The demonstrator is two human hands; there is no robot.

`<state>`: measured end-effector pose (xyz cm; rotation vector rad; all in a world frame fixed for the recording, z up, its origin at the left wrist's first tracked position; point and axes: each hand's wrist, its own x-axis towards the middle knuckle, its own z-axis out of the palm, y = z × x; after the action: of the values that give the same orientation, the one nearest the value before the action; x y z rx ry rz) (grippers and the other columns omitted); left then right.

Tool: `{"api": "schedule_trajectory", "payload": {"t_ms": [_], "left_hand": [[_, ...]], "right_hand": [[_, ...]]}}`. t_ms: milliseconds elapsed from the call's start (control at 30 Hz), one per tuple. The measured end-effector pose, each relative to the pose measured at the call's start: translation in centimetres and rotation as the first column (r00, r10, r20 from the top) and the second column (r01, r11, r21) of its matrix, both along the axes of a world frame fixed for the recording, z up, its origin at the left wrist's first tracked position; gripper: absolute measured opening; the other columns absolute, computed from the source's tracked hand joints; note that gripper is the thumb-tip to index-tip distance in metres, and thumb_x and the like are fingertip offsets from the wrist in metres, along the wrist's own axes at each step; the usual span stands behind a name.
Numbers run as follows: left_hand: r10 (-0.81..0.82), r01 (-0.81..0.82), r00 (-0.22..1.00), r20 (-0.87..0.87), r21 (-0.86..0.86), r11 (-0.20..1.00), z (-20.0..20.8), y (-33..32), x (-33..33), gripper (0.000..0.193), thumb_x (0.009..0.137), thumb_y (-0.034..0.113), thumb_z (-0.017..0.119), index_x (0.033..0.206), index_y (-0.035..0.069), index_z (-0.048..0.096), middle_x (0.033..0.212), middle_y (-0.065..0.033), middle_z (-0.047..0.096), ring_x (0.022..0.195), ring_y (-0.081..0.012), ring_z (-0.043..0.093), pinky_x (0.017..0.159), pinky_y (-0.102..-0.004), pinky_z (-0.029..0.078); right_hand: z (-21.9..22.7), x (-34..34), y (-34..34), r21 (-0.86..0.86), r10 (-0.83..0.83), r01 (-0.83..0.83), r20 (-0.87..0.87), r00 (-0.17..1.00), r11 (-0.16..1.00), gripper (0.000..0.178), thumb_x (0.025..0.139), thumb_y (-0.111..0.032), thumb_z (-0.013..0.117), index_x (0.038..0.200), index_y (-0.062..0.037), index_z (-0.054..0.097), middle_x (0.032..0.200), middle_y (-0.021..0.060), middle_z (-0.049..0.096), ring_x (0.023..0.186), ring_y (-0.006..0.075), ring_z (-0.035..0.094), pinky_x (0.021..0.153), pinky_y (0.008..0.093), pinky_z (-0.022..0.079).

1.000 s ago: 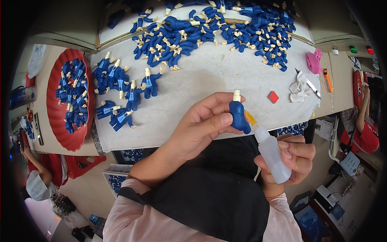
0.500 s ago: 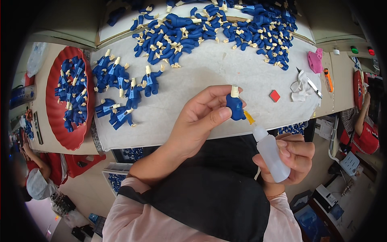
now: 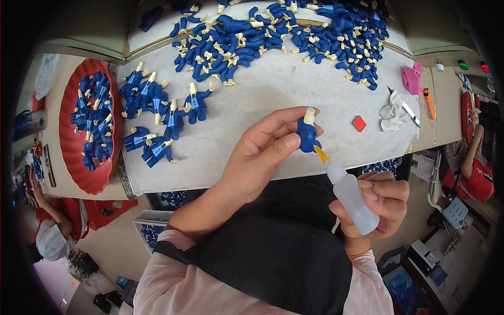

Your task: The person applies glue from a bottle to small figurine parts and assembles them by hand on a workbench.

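Blue figurine body [image 3: 306, 137], pinched in left hand [image 3: 265, 152], at fingertips, right hand [image 3: 387, 203] wrapped round squeeze bottle [image 3: 354, 197].

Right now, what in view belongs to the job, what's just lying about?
Job, judging by use:
blue figure body, in left hand
squeeze bottle with amber tip, in right hand
likely the loose blue limbs

Likely lying about:
pink cloth
orange cutter
red square

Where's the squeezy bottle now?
In the head view, the bottle is right of centre, in the right hand, its yellow tip by the blue figure in the left hand.
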<state>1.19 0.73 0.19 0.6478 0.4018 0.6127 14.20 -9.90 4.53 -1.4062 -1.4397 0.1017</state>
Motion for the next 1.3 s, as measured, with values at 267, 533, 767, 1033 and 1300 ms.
{"api": "schedule_trajectory", "payload": {"t_ms": [267,533,767,1033,1300], "left_hand": [[-0.074,0.078,0.996,0.043,-0.106,0.991,0.2,0.0,0.1,0.039,0.086,0.015,0.046,0.121,-0.001,0.038,0.1,-0.0146,0.053,0.097,-0.0196,0.051,0.087,-0.031,0.037],[-0.124,0.127,0.992,0.037,-0.115,0.985,0.1,-0.1,0.0,0.039,0.086,0.016,0.045,0.12,-0.001,0.039,0.099,-0.0142,0.053,0.097,-0.02,0.051,0.087,-0.0305,0.037],[-0.137,0.141,0.99,0.043,-0.114,0.983,-0.2,-0.2,0.0,0.039,0.086,0.016,0.045,0.12,-0.001,0.039,0.099,-0.0149,0.053,0.096,-0.02,0.051,0.088,-0.0307,0.036],[-0.133,0.135,0.991,0.025,-0.116,0.984,-0.2,-0.2,0.0,0.039,0.086,0.016,0.045,0.12,-0.001,0.039,0.1,-0.015,0.054,0.097,-0.0198,0.051,0.088,-0.0308,0.036],[-0.141,0.142,0.99,0.017,-0.125,0.982,-0.3,-0.2,0.0,0.038,0.086,0.016,0.045,0.12,-0.001,0.04,0.1,-0.0146,0.054,0.097,-0.0191,0.051,0.088,-0.03,0.037]], "right_hand": [[0.0,0.0,0.1,-0.001,0.015,-0.015,-0.034,0.999,1.0,0.044,0.056,-0.019,0.08,0.086,-0.0068,0.05,0.077,0.0053,0.044,0.06,0.0129,0.049,0.052,0.0237,0.045],[-0.2,0.1,0.1,0.006,0.0,0.001,-0.035,0.999,1.0,0.044,0.055,-0.019,0.08,0.086,-0.007,0.051,0.077,0.0052,0.044,0.059,0.0129,0.049,0.051,0.0235,0.045],[-0.2,0.0,0.2,0.008,-0.019,0.019,-0.05,0.999,1.0,0.044,0.056,-0.019,0.08,0.087,-0.0075,0.051,0.077,0.0049,0.045,0.059,0.0131,0.049,0.053,0.0244,0.044],[-0.8,0.0,-0.1,0.054,-0.088,0.089,-0.03,0.996,0.995,0.043,0.057,-0.019,0.079,0.088,-0.0077,0.051,0.077,0.0044,0.045,0.061,0.013,0.051,0.054,0.0243,0.044],[-0.4,0.2,0.3,0.001,-0.032,0.032,-0.014,0.999,0.999,0.042,0.058,-0.019,0.078,0.088,-0.0074,0.051,0.077,0.0045,0.045,0.061,0.0121,0.05,0.054,0.0238,0.044]]}}
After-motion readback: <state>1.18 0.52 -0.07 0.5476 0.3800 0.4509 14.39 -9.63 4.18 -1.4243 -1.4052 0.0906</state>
